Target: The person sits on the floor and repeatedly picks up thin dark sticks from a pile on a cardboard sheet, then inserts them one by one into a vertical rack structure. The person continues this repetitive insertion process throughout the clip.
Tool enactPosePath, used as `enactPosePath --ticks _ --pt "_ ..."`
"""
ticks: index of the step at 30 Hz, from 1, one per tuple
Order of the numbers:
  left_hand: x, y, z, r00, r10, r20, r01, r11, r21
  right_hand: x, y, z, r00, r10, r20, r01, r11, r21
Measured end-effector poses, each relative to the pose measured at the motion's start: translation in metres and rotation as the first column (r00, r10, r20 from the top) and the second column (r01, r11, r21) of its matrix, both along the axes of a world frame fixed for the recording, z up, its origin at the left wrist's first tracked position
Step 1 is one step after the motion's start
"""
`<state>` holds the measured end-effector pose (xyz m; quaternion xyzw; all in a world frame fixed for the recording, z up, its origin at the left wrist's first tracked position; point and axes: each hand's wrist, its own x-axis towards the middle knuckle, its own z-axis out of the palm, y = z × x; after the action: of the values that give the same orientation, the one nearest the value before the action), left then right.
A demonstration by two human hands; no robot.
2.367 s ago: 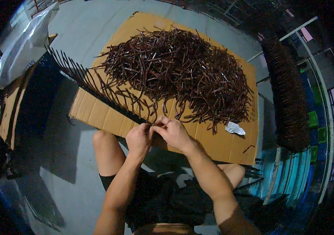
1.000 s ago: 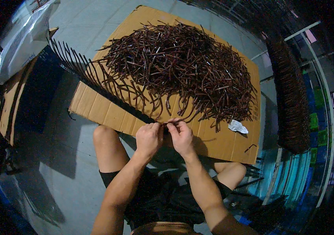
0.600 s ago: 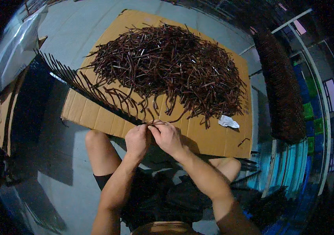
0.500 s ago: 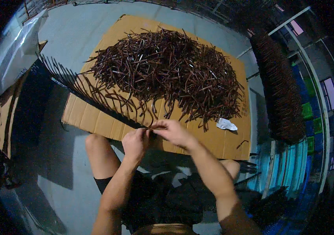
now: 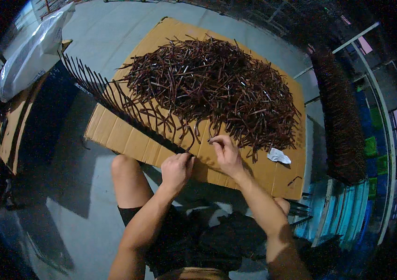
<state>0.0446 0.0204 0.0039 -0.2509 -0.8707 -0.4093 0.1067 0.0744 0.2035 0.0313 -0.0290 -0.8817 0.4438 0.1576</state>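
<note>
Left hand [image 5: 176, 171] gripping black strip [image 5: 139, 124], brown pile [image 5: 210, 84] beyond, white scrap [image 5: 278, 156] beside.

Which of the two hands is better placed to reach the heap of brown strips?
Probably the right hand: its fingers are nearer the heap, while the left hand holds the long black strip.

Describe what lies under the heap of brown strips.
A cardboard sheet lies beneath the heap of brown strips, visible around its edges. The heap covers the cardboard's middle, so anything else there cannot be seen.
</note>
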Motion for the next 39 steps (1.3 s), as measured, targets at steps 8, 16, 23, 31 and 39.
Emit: enactPosePath --ticks 8,16,23,31,39 --pt "-0.003 0.002 0.014 0.995 -0.076 0.066 0.084 0.989 -0.124 0.010 -0.046 -0.005 0.987 -0.069 0.145 0.150 0.720 -0.677" --pt "-0.004 0.000 0.020 0.995 -0.091 0.031 0.092 0.995 -0.038 0.010 -0.048 -0.022 0.986 -0.141 0.093 0.168 0.880 -0.445" --pt "-0.004 -0.002 0.006 0.994 -0.082 0.072 0.086 0.995 -0.053 0.012 -0.070 0.005 0.967 -0.227 0.117 0.249 0.941 -0.231" --pt "-0.003 -0.011 0.022 0.963 -0.026 0.270 0.092 0.968 -0.235 0.012 -0.058 -0.033 0.989 -0.107 0.104 0.118 0.987 -0.108" --pt "-0.041 -0.115 0.082 0.711 0.406 0.574 -0.511 0.859 0.026 0.109 0.041 -0.047 0.838 -0.512 0.189 0.523 0.852 -0.009"
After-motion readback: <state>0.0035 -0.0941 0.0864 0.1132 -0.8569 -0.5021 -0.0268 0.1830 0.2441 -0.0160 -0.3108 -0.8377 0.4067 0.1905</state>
